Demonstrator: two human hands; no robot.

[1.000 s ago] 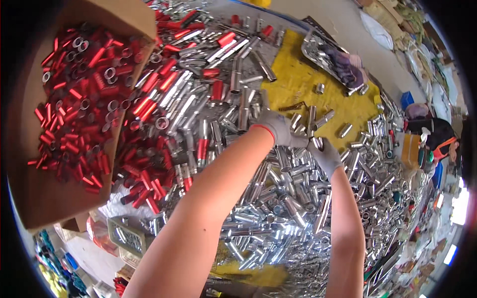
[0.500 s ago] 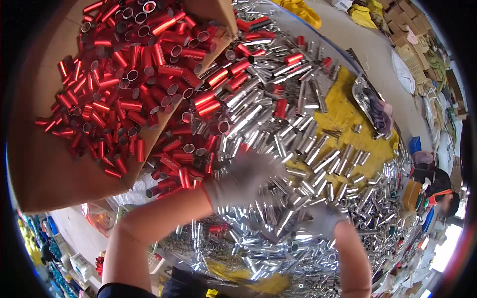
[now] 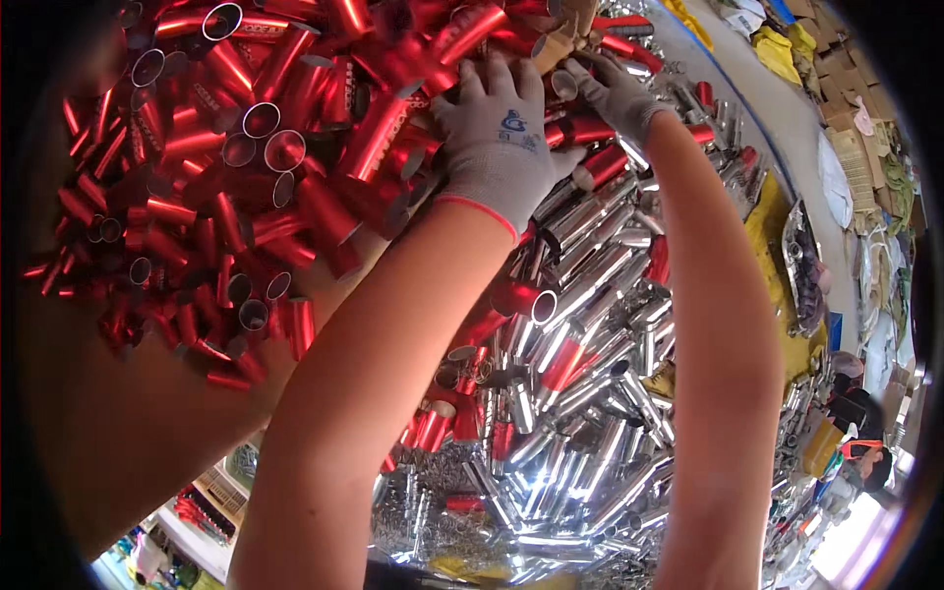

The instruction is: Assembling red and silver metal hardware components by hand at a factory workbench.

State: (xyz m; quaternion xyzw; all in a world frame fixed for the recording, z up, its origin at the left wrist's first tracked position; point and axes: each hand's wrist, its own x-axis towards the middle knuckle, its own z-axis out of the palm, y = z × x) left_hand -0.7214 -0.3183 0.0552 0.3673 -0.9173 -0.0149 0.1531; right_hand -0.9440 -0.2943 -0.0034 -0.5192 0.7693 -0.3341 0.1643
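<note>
My left hand (image 3: 501, 133), in a grey-white knit glove with a red cuff edge, lies with fingers stretched and spread at the edge of a heap of red metal tubes (image 3: 379, 133). Its thumb points out to the right. Close beside it, my gloved right hand (image 3: 621, 101) reaches to the corner of a cardboard box (image 3: 559, 47), its fingers extended and partly apart. A tube end (image 3: 564, 86) shows by the right fingertips; I see no tube held in either hand. Below both hands lie loose silver tubes (image 3: 590, 280) mixed with some red ones.
The cardboard box's brown side (image 3: 128, 433) fills the left. On the right are a yellow sheet (image 3: 770, 231) and a metal tray (image 3: 801, 265) with dark contents. Another person (image 3: 865, 433) is at the far right edge. Stacked cartons (image 3: 826, 59) stand beyond the blue-edged table.
Both hands have moved up and away from the silver tubes to the box's edge and corner. The box and red tubes now appear larger and closer in the view.
</note>
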